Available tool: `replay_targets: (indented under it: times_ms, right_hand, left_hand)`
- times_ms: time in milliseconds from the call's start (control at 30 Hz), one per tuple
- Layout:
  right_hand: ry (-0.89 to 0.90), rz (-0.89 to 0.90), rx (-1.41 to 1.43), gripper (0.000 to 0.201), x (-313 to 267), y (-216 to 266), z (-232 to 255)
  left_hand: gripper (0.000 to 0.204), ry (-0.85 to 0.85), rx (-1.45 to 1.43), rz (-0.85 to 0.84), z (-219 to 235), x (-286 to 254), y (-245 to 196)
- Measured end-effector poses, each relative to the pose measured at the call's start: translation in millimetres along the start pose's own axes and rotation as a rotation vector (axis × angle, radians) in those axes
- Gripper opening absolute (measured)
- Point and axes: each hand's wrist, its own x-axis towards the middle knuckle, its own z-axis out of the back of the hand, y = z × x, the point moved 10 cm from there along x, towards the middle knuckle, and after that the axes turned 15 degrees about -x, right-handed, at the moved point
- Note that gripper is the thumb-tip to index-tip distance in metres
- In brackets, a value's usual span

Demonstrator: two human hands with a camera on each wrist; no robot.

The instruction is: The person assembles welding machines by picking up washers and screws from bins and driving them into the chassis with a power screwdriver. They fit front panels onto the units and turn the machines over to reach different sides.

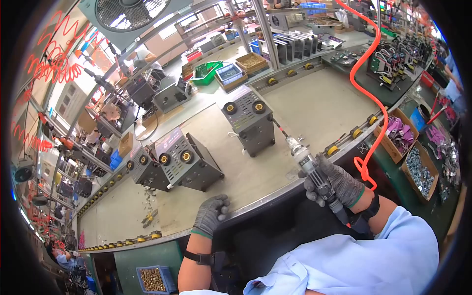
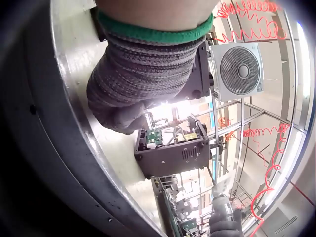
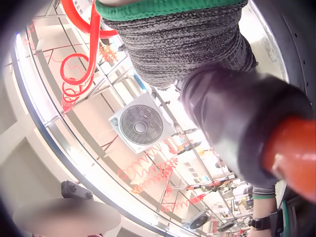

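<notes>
My gloved right hand (image 1: 341, 184) grips a pneumatic screwdriver (image 1: 310, 164) by its dark body. The bit points up and left, its tip close to the right side of a grey metal machine case (image 1: 251, 129). That case stands upright on the bench and has two round, brass-centred sockets. In the right wrist view, the tool's dark rear end (image 3: 232, 118) runs into an orange hose (image 3: 295, 153). My gloved left hand (image 1: 212, 215) rests at the bench's front edge, fingers loosely curled and holding nothing. In the left wrist view, a case (image 2: 173, 157) with its inner parts exposed stands beyond this hand.
Two similar cases (image 1: 192, 160) (image 1: 147, 169) stand together on the left of the bench (image 1: 236, 189). Small loose parts (image 1: 150, 217) lie in front of them. An orange air hose (image 1: 361, 64) hangs at right, near boxes of screws (image 1: 420, 169) and purple parts (image 1: 400, 135).
</notes>
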Motion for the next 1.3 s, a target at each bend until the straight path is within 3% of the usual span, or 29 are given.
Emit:
replay_targets:
  times_ms: [100, 300, 433, 500, 533, 567, 733, 833, 1067, 1133, 1300]
  right_hand:
    - [-0.032, -0.018, -0.009, 0.087, 2, 3, 4]
    - [-0.008, -0.011, -0.039, 0.078, -4, -6, -1]
    - [0.101, -0.162, -0.161, 0.084, -15, -48, -27]
    - [0.138, -0.207, -0.307, 0.07, -17, -69, -34]
    - [0.187, -0.211, -0.341, 0.066, -18, -72, -41]
    - [0.196, -0.272, -0.378, 0.071, -15, -82, -43]
    - [0.314, -0.287, -0.36, 0.083, 2, -102, -56]
    - [0.35, -0.297, -0.399, 0.083, 8, -103, -65]
    - [0.435, -0.238, -0.441, 0.075, 12, -99, -86]
    - [0.443, -0.216, -0.452, 0.072, 14, -97, -94]
    - [0.444, -0.222, -0.433, 0.069, 18, -101, -108]
  left_hand:
    - [0.026, 0.048, -0.009, 0.031, -4, 3, 4]
    - [0.024, -0.111, -0.102, 0.029, -6, 17, 6]
    - [0.037, -0.057, 0.032, 0.041, -15, 24, 5]
    - [0.036, -0.031, -0.109, 0.135, -19, 25, 10]
    - [0.041, 0.097, -0.292, 0.227, -25, 25, 14]
    - [0.041, 0.088, -0.291, 0.233, -22, 24, 14]
    - [0.033, 0.189, -0.13, 0.011, -30, 6, -9]
    - [0.033, 0.158, -0.148, -0.077, -31, -3, -14]
    - [0.027, 0.229, -0.266, -0.078, -32, -19, -24]
    - [0.04, 0.138, -0.142, -0.143, -31, -27, -31]
    - [0.043, 0.108, -0.023, -0.204, -28, -41, -45]
